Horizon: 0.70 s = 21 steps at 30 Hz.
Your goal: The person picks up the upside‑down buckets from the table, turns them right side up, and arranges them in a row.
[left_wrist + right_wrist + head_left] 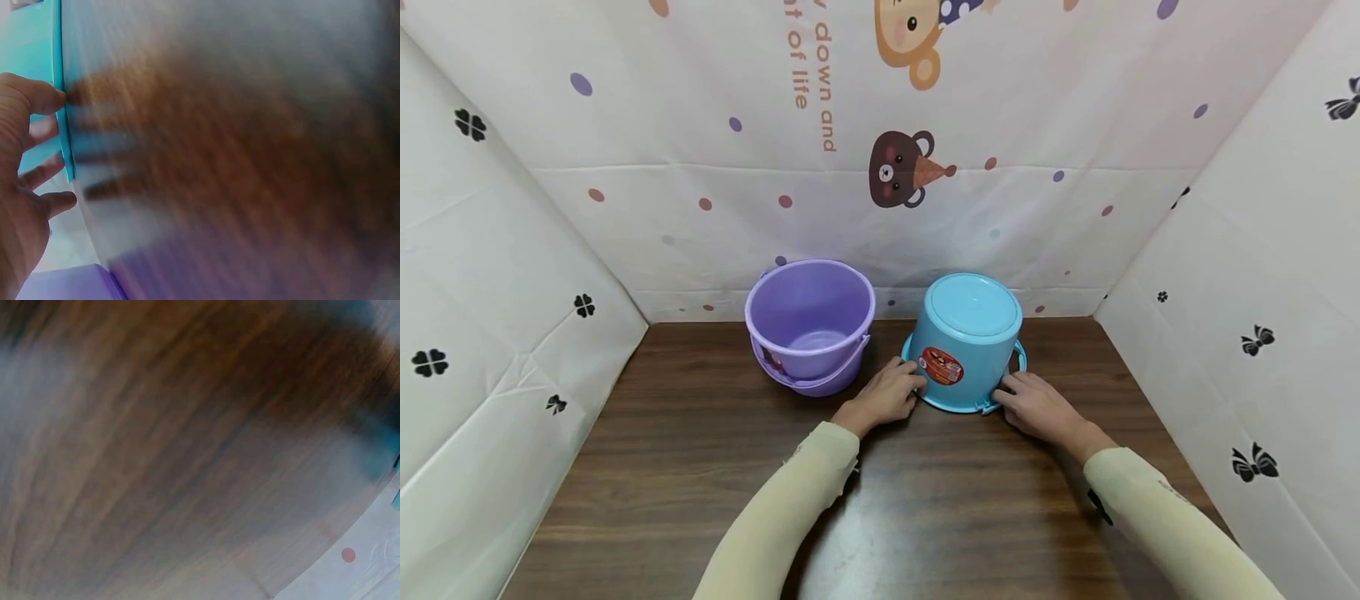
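A light-blue bucket (973, 350) stands upside down on the brown wood-grain table, its base facing up and a red oval label on its side. My left hand (889, 392) grips its rim on the left; in the left wrist view the thumb and fingertips (56, 201) are spread along the blue rim (61, 94). At the right side of the rim, by the handle's attachment, my right hand (1037, 407) holds on with curled fingers. That hand does not show in the right wrist view. To the left, a purple bucket (811, 312) stands upright, its handle hanging down in front.
Behind the buckets rises a white sheet (700, 242) printed with bears and dots. White side sheets with black clovers (430, 362) and bows (1257, 340) border the table (700, 500) on left and right.
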Available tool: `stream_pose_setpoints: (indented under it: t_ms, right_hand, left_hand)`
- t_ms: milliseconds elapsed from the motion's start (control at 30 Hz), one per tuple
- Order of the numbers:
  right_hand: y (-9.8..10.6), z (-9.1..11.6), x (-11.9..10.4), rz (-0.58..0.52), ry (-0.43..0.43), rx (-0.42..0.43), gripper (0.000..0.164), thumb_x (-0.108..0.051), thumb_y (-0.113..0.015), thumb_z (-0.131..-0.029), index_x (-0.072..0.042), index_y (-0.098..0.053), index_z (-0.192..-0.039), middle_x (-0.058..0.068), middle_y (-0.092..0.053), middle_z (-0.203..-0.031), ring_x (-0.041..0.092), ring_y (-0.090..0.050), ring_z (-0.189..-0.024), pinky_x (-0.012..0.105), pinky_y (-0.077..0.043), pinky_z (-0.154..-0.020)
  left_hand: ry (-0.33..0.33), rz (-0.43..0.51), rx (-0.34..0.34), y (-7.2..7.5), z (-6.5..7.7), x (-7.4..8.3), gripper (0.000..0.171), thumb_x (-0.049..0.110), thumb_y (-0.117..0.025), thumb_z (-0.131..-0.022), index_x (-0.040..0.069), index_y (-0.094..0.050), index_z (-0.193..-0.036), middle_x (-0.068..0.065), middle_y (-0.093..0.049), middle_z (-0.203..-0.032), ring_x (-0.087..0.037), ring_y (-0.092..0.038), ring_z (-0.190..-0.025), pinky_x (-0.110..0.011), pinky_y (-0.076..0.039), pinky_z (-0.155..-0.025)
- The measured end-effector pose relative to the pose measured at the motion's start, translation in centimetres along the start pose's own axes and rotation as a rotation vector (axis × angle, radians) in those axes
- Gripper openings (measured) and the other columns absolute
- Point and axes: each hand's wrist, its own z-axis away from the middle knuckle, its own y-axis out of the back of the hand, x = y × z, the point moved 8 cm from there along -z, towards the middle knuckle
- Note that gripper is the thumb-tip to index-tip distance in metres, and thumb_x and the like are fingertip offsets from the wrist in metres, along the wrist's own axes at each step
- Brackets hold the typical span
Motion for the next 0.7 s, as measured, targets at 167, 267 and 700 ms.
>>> stream_pose_setpoints:
  t_ms: [167,267,700]
  right_hand:
    - [-0.27,0.14,0.01,-0.004,0.012,0.010,0.019,-0.006,-0.075,-0.086,-0.012,-0.068,-0.102,0.006,-0.059,-0.095,0.022,-0.054,-0.084,0.038,-0.054,-0.074]
    - [-0.33,0.12,0.00,0.012,0.026,0.048,0.019,-0.006,-0.076,-0.086,-0.011,-0.069,-0.103,0.006,-0.059,-0.094,0.022,-0.053,-0.083,0.038,-0.052,-0.073]
    - [-0.08,-0.17,-0.32,0.049,0.052,0.082,0.009,-0.016,-0.067,-0.097,-0.010,-0.069,-0.104,0.007,-0.060,-0.095,0.024,-0.053,-0.082,0.038,-0.051,-0.070]
  left_hand:
    - [0.005,0.003,-0.006,-0.06,-0.08,0.03,0.012,0.011,-0.073,-0.089,0.022,-0.072,-0.094,0.002,-0.058,-0.102,-0.023,-0.053,-0.102,-0.035,-0.049,-0.090]
    - [-0.004,-0.008,-0.006,-0.11,-0.17,-0.02,0.012,0.011,-0.074,-0.089,0.022,-0.072,-0.094,0.002,-0.058,-0.102,-0.023,-0.054,-0.102,-0.034,-0.048,-0.091]
    - [0.005,-0.020,-0.002,0.07,0.04,-0.15,0.012,0.012,-0.074,-0.090,0.021,-0.070,-0.096,0.001,-0.056,-0.102,-0.024,-0.053,-0.101,-0.043,-0.047,-0.105]
